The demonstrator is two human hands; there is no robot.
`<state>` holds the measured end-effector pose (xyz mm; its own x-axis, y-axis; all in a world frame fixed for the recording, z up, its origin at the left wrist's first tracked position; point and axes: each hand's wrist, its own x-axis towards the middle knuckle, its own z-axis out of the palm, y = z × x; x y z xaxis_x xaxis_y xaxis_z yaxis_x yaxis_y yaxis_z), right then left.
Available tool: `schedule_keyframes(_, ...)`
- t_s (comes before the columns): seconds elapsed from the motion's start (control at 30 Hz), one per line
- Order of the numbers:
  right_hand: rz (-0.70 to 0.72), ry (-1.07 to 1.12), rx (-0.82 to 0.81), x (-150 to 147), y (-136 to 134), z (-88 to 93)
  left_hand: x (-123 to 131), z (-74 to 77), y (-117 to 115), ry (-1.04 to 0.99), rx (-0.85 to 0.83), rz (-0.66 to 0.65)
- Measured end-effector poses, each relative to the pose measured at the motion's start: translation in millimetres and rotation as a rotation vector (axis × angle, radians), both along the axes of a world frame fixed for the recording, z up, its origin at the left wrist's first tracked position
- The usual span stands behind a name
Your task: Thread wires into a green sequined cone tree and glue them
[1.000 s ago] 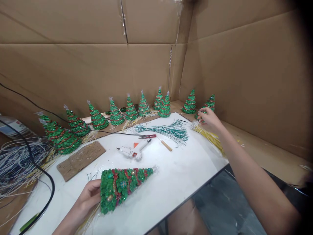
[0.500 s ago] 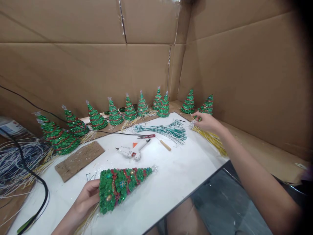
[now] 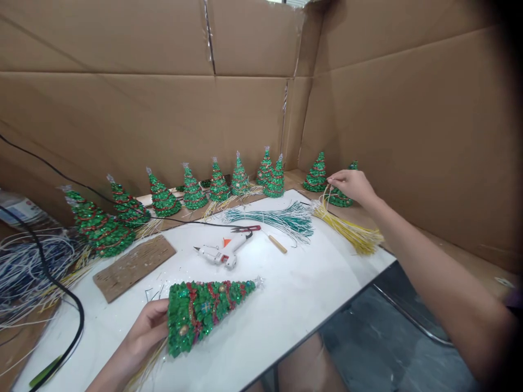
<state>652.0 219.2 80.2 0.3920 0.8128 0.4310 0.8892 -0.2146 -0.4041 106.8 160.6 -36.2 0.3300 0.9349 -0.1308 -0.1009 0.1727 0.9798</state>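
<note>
L hand (image 3: 143, 335) grips base of green sequinned cone tree (image 3: 204, 307), prob light, fragile; R hand (image 3: 351, 185) pinches bendy yellow wires (image 3: 351, 231)

Soft, even, warm light; wide-angle lens with a dark edge at 3 o'clock.

Light falls from above, and a bright gap shows at 12 o'clock over the cardboard wall (image 3: 122, 109). The white table (image 3: 310, 283) is the brightest part; shadows on it are pale and short. The lying tree (image 3: 208, 307) gives small glints from its glitter. The wall seams bend toward the edges. A black vignette covers the frame from 1 to 5 o'clock, and the right forearm (image 3: 449, 305) at 4 o'clock is soft and a little blurred.
</note>
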Motion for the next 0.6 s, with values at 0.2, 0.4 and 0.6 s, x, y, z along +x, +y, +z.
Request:
schedule_keyframes(0.2,-0.056,0.174,0.141,0.7,9.2,14.5,1.3,0.2,0.0,-0.019,-0.027,-0.017)
schedule_keyframes(0.4,-0.049,0.279,0.277,-5.2,22.1,33.6,1.9,0.5,0.5,-0.046,-0.020,-0.059)
schedule_keyframes(0.6,-0.019,0.319,0.249,-4.0,31.3,50.7,0.5,-1.0,1.9,-0.049,-0.006,-0.074)
